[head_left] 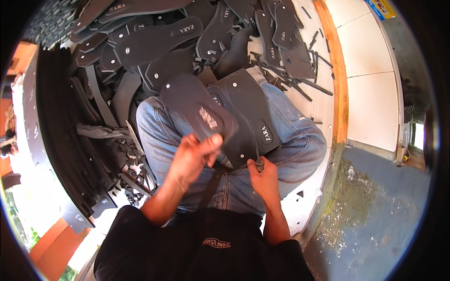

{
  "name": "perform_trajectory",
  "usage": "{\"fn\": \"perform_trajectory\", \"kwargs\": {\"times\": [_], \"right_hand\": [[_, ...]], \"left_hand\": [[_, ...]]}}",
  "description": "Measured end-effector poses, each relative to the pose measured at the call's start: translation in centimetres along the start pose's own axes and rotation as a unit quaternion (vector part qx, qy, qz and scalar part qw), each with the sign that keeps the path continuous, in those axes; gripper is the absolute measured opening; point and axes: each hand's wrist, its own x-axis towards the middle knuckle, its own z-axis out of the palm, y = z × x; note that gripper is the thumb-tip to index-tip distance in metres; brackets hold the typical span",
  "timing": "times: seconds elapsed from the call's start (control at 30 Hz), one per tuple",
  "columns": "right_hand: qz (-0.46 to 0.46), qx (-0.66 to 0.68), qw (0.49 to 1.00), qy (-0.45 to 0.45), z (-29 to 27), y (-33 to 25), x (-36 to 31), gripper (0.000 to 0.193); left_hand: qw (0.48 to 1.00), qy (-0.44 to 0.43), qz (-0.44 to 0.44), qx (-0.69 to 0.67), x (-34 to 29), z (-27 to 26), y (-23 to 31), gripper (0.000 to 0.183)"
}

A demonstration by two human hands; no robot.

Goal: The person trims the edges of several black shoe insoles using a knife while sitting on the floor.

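Note:
A black shoe sole [199, 105], loosely outlined like a footbed and blurred by motion, is pinched by my left hand [196, 157] at its heel end, thumb on top. Under it, across my lap, lies a black foam sheet [253, 107] with sole outlines and small metallic dots. My right hand [264, 178] is closed at the sheet's near edge around a small dark tool [258, 162]; its blade or tip cannot be made out. The sole partly hides the sheet's left side.
Many black soles [159, 40] are heaped beyond my knees. Thin offcut strips [300, 86] are scattered at the far right. A tall stack of black sheets [70, 126] stands on the left, with small scraps [133, 180] beside it. A wooden edging [338, 89] borders the tiles.

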Motion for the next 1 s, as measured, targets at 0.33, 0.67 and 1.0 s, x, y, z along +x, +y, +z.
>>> {"fn": "perform_trajectory", "kwargs": {"times": [0.33,0.67,1.0], "right_hand": [[-0.009,0.042,0.999,0.007,0.3,0.7,0.3,0.033],[-0.031,0.065,0.997,0.028,2.0,0.2,1.7,0.023],[-0.025,0.207,0.962,-0.174,2.0,-3.1,2.8,0.029]], "left_hand": [[0.922,0.035,0.341,0.178,3.5,-0.5,17.3,0.023],[0.701,0.537,0.287,0.372,-1.6,-24.6,-2.7,0.026],[0.827,0.451,0.229,0.245,-7.0,-24.9,-9.4,0.022]]}}
